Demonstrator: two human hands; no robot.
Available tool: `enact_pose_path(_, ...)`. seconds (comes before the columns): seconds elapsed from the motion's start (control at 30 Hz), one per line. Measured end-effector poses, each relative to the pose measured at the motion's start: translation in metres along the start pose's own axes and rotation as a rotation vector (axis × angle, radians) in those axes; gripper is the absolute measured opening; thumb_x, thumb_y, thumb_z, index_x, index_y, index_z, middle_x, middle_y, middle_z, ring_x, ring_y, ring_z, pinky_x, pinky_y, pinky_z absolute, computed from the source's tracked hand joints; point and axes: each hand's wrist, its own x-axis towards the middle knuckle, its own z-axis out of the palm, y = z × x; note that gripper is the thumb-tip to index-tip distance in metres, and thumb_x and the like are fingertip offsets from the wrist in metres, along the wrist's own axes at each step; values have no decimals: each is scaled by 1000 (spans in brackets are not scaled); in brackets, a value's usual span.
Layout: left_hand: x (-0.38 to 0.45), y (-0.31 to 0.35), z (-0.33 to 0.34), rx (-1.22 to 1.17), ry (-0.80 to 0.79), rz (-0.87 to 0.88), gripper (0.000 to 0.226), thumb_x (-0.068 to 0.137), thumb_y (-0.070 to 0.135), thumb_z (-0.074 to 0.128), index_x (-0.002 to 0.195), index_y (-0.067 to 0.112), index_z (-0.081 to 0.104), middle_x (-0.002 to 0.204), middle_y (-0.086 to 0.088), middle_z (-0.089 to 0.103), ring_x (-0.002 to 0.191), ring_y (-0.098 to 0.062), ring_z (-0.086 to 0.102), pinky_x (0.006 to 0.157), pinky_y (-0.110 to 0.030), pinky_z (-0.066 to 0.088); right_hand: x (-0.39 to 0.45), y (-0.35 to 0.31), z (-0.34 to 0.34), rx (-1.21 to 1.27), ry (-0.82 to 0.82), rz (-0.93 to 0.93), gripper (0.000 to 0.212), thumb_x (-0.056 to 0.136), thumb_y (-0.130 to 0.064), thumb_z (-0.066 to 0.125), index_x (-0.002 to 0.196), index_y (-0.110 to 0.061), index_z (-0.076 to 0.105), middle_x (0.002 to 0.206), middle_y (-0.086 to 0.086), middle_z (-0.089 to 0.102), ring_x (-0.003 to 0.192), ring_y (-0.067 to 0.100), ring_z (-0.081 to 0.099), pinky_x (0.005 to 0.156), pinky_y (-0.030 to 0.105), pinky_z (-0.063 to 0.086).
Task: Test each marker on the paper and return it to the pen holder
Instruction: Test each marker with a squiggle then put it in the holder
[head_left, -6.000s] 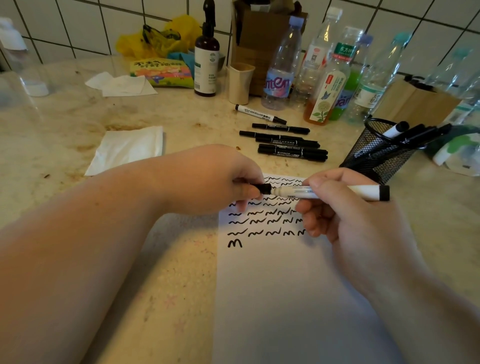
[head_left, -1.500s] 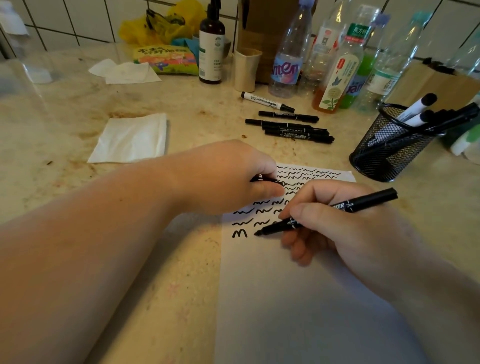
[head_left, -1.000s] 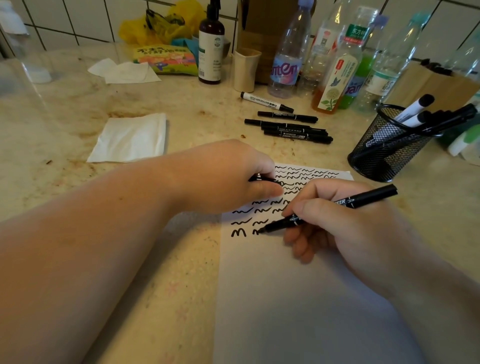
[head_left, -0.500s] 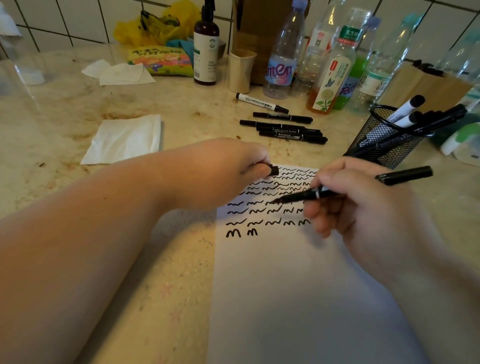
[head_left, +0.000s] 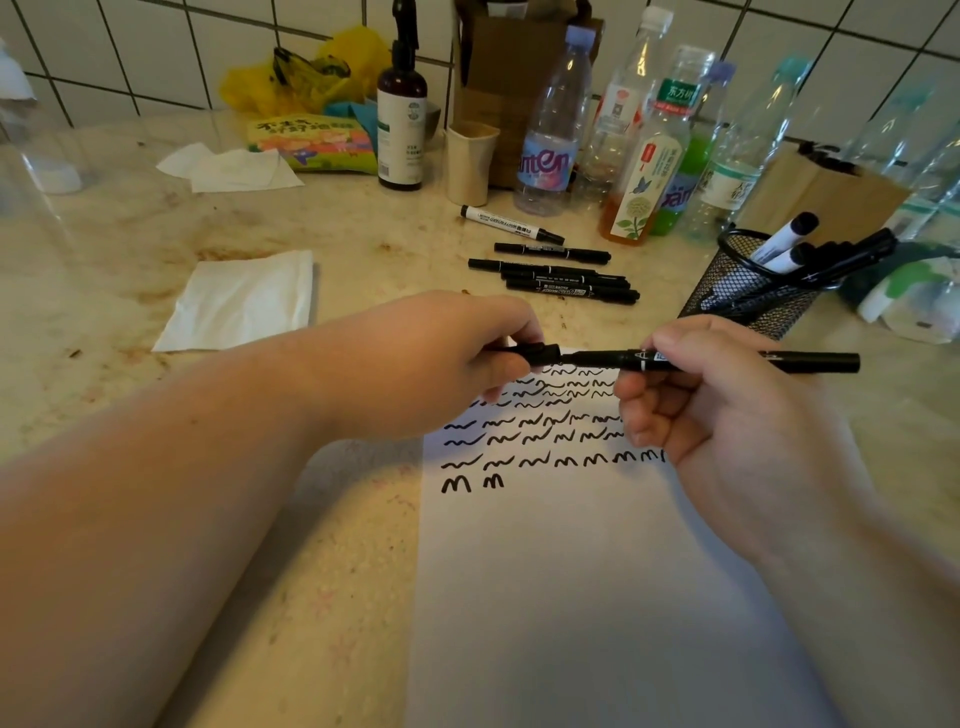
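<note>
Item 1, lower centre: paper (head_left: 571, 597), white sheet flat on surface (head_left: 130, 270), near part blank. Rows of black squiggles across its far part, two short "m" marks lowest at left.

Item 2, centre-left: left hand (head_left: 441, 364), above far end of sheet. Fingers pinched on small black cap (head_left: 540, 354), open end appears to face frame right.

Item 3, centre-right: right hand (head_left: 727, 405), fingers closed round black marker (head_left: 701, 359), held off the paper. Long axis approx. horizontal across frame; tip end points frame left, rear end sticks out past the hand to frame right. Tip meets cap mouth; whether seated cannot tell. Cap and marker look in line, so closing push likely runs along that axis, hands toward each other.

Item 4, right of centre, beyond right hand: pen holder (head_left: 748, 291), black mesh cup, several markers inside leaning to frame right. Right hand is the nearer one to it; the marker's rear end already lies toward that side.

Item 5, centre, farther back: loose markers (head_left: 561, 275), approx. five, lying flat side by side on surface, long axes left-right, prob. untested.

Item 6, mid-left: folded tissue (head_left: 239, 301).

Item 7, top of frame: bottles (head_left: 550, 130) along tiled wall.
</note>
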Motion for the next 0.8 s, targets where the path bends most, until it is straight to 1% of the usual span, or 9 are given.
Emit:
enact_pose_path(0.13, -1, 1, 0, -2, -10, 15, 12, 98, 34, 50, 103, 43, 56, 83, 16, 65, 78, 1, 56, 66, -21, 43, 0, -1, 1, -18, -32, 35, 12, 92, -3, 55, 81, -5, 59, 61, 14, 67, 47, 21, 61, 45, 27, 50)
enact_pose_path(0.2, -1, 2, -1, -6, -7, 34, 10, 97, 36, 51, 99, 45, 55, 82, 17, 65, 78, 5, 54, 63, -17, 37, 0, -1, 2, -38, -69, 43, 6, 86, -10, 63, 83, -4, 61, 63, 15, 69, 48, 21, 62, 46, 27, 52)
enact_pose_path(0.23, -1, 2, -1, -5, -7, 45, 9, 96, 37, 52, 96, 45, 55, 82, 17, 65, 79, 6, 54, 62, -16, 35, -1, 0, 2, -55, -89, 37, 12, 80, -16, 66, 83, -5, 63, 63, 15, 70, 47, 22, 62, 46, 27, 52)
enact_pose_path(0.3, 0, 3, -1, 5, -13, 55, 7, 95, 40, 52, 90, 44, 57, 79, 19, 65, 78, 6, 54, 60, -15, 35, -2, 0, 3, -121, -113, 19, 16, 71, -25, 71, 77, -10, 69, 62, 13, 69, 46, 21, 61, 45, 27, 50)
enact_pose_path(0.37, 0, 3, 0, 21, -41, 44, 12, 93, 44, 52, 87, 40, 61, 77, 23, 65, 74, 1, 55, 56, -14, 39, -3, 0, 3, -182, -119, -2, 16, 68, -29, 74, 67, -14, 70, 57, 9, 64, 43, 19, 56, 43, 25, 45)
enact_pose_path(0.47, 1, 2, 3, 38, -72, 46, 18, 92, 43, 52, 88, 32, 66, 74, 19, 65, 68, -3, 57, 57, -16, 42, -5, 1, 4, -211, -117, -19, 21, 68, -29, 75, 65, -10, 66, 54, 8, 62, 42, 17, 53, 42, 23, 42)
enact_pose_path(0.57, 1, 2, 2, -27, -107, 55, 21, 95, 36, 53, 77, 32, 63, 67, 20, 64, 61, -1, 55, 58, -20, 40, -5, 1, 6, -206, -128, -11, 23, 67, -29, 75, 64, -9, 64, 53, 11, 62, 41, 19, 54, 41, 24, 42)
enact_pose_path(0.7, -1, 6, -1, -165, -143, 77, 23, 96, 31, 53, 75, 33, 64, 64, 13, 65, 56, 1, 55, 55, -12, 42, -4, -1, 5, -166, -151, 8, 21, 68, -28, 75, 58, -14, 63, 52, 11, 60, 39, 20, 52, 39, 23, 41)
enact_pose_path(0.8, -1, 6, -3, -212, -155, 77, 26, 96, 28, 54, 72, 33, 63, 61, 12, 63, 54, 1, 53, 55, -12, 42, -5, -2, 6, -170, -162, 0, 20, 70, -27, 74, 59, -14, 63, 52, 12, 60, 39, 20, 53, 39, 23, 41)
